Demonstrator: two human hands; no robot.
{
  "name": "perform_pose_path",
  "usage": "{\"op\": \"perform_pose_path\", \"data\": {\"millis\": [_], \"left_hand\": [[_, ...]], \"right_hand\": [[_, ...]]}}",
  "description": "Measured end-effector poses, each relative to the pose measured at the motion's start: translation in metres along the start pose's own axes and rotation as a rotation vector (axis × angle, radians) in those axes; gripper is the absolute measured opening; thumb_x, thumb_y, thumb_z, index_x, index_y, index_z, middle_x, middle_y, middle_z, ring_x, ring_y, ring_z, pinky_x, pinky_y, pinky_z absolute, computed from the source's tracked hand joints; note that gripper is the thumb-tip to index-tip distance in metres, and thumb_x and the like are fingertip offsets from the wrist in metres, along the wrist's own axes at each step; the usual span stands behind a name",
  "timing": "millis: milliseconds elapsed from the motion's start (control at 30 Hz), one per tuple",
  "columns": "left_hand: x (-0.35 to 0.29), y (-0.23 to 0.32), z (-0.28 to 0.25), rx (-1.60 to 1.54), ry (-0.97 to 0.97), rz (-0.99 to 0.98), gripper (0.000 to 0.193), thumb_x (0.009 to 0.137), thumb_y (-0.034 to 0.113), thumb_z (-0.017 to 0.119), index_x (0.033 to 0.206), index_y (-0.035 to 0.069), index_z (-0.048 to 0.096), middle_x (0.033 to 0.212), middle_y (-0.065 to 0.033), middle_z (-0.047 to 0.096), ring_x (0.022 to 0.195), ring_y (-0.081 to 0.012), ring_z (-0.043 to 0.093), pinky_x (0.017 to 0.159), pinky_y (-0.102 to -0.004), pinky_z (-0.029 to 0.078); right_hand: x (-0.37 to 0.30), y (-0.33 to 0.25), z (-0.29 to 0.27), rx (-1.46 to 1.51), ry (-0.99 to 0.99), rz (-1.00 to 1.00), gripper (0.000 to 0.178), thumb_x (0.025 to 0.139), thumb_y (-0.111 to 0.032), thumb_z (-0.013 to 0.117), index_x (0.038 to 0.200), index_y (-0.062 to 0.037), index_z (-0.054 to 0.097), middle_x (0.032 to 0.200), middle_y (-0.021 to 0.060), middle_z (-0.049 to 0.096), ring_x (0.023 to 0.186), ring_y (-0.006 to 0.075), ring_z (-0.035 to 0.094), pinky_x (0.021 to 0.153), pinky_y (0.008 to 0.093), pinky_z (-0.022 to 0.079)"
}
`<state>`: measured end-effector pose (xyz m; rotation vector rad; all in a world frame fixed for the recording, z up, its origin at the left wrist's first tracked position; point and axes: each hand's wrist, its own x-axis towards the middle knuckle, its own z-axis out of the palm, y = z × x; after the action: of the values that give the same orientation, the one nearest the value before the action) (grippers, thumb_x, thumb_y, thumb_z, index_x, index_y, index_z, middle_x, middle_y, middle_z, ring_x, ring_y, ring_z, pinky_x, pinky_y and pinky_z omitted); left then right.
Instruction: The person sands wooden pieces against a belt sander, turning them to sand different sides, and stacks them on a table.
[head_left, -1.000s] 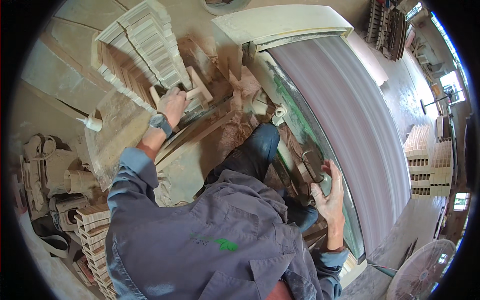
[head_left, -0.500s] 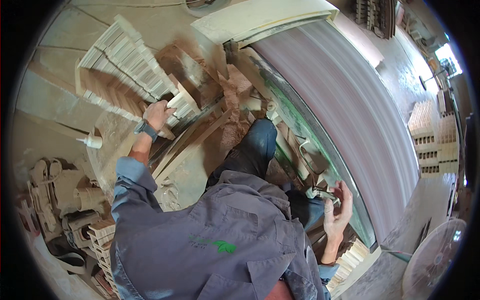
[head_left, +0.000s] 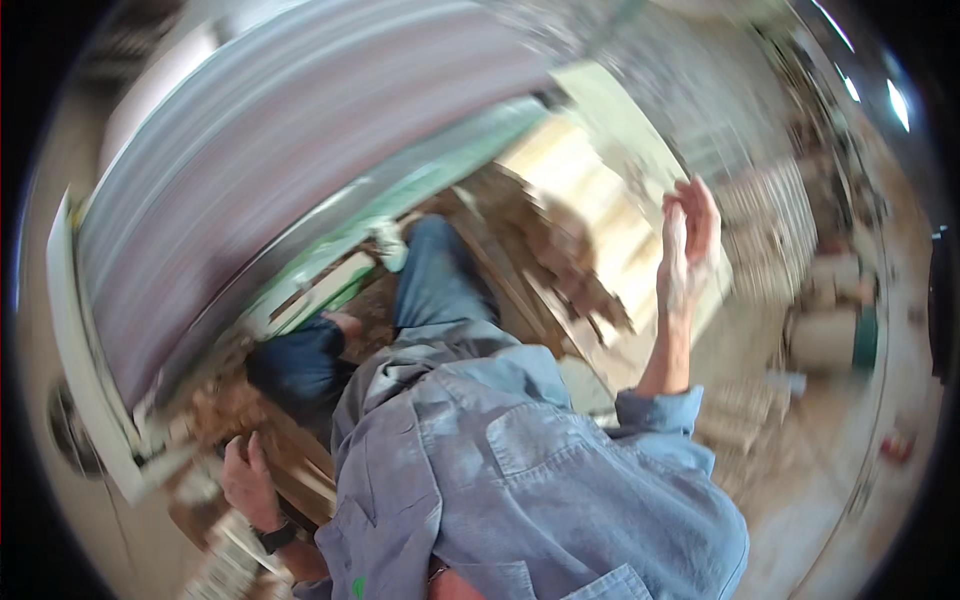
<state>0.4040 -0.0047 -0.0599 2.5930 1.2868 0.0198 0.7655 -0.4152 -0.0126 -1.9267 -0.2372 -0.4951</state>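
My left hand (head_left: 250,485), a watch on its wrist, is low at the left, beside stacked pale wood pieces (head_left: 235,565). Its fingers are loosely bent and apart, with nothing visible in them. Raised at the right, my right hand (head_left: 690,235) is open and holds nothing I can see, its fingers stretched upward. To its left lies a blurred group of pale wood pieces (head_left: 565,175) with brown ends. Ahead of me a wide grey-pink sanding belt (head_left: 320,130) looks streaked, above a green machine edge (head_left: 400,195).
Brown offcuts and dust (head_left: 225,400) lie around my knees. A pale panel (head_left: 625,120) stands at the belt's right end. Farther right are stacked wood pieces (head_left: 765,230) and a pale drum-shaped container (head_left: 830,335). A round fan-like object (head_left: 75,430) is at the far left.
My body and view have turned right, so the belt now spans the upper left. My left hand has come off the wood stack; my right hand has risen and stretched out. The picture is blurred.
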Motion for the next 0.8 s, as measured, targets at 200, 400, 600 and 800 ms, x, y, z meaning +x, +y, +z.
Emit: {"op": "perform_pose_path", "data": {"millis": [200,400,600,800], "left_hand": [[0.048,0.118,0.032,-0.077,-0.145,0.418,0.036,0.092,0.028,0.065,0.114,-0.001,0.064,0.083,-0.0134,0.068,0.073,-0.0283,0.064,0.072,-0.0384,0.048],[0.046,0.132,0.04,-0.118,-0.158,0.46,0.035,0.091,0.026,0.065,0.116,0.0,0.064,0.085,-0.0122,0.069,0.074,-0.0268,0.065,0.071,-0.0377,0.048],[0.042,0.12,0.045,-0.083,-0.167,0.518,0.036,0.092,0.028,0.065,0.115,0.001,0.065,0.084,-0.0125,0.069,0.075,-0.0283,0.066,0.071,-0.0386,0.049],[0.047,0.131,0.031,-0.058,-0.178,0.537,0.033,0.092,0.027,0.064,0.112,0.0,0.065,0.085,-0.0136,0.069,0.079,-0.0311,0.066,0.071,-0.039,0.049]], "right_hand": [[-0.059,0.136,-0.127,-0.255,0.586,0.262,0.048,0.102,-0.029,0.051,0.138,0.0033,0.045,0.132,0.0119,0.053,0.12,0.02,0.05,0.103,0.0323,0.039],[-0.174,0.204,-0.093,-0.153,0.108,0.491,0.048,0.105,-0.033,0.037,0.134,0.0037,0.048,0.133,0.0167,0.053,0.124,0.0274,0.05,0.106,0.0371,0.037],[-0.186,0.197,-0.077,-0.367,0.281,0.226,0.031,0.101,-0.017,0.047,0.123,0.0025,0.055,0.114,0.0185,0.058,0.107,0.0319,0.056,0.096,0.0377,0.043],[-0.137,0.157,-0.111,-0.576,0.372,0.11,0.023,0.097,-0.012,0.055,0.116,0.0015,0.058,0.104,0.0149,0.058,0.099,0.0286,0.057,0.086,0.034,0.047]]}}
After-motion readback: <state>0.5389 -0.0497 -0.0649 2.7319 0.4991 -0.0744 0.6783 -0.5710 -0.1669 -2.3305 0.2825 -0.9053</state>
